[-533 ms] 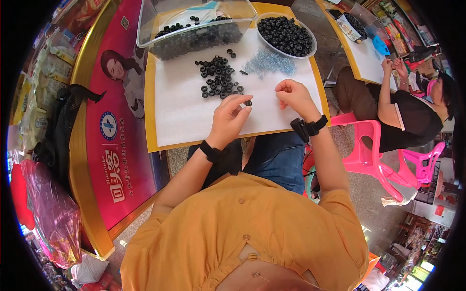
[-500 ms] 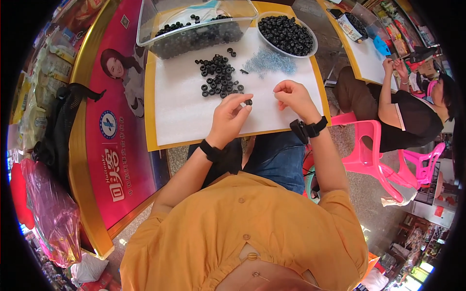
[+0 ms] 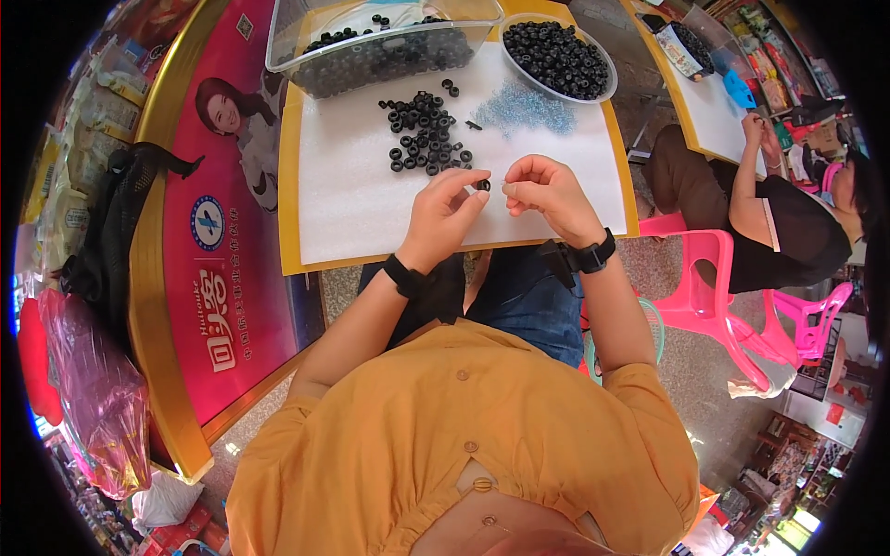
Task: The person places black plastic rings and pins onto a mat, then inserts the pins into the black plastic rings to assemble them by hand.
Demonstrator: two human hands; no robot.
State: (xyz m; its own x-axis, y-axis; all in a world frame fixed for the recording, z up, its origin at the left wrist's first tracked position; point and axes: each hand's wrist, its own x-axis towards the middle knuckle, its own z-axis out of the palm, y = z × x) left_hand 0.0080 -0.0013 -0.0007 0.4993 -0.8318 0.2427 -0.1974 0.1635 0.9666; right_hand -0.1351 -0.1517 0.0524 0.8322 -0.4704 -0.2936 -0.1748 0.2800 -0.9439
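Observation:
Between the thumb and forefinger of my left hand (image 3: 441,219) is a small black ring (image 3: 483,185), its hole partly showing. My right hand (image 3: 558,200) is closed in a pinch just to the right of that ring. A tiny pale speck shows at its fingertips, too small to name. Beyond my left hand, a loose pile of black rings (image 3: 423,135) lies on the white sheet (image 3: 348,218). Tiny light-blue transparent pieces (image 3: 527,111) are spread on the sheet beyond my right hand. A small dark piece (image 3: 474,125) lies between the two piles.
At the back stand a clear plastic box (image 3: 399,69) of black rings and a round bowl (image 3: 607,90) heaped with them. A pink display panel (image 3: 218,269) rises left of the table. On the right, a person (image 3: 779,218) works at another table beside pink chairs (image 3: 700,278).
My right hand has moved left, so its pinched fingertips are now close to the black ring. My left hand still holds the ring. The whole view has shifted slightly.

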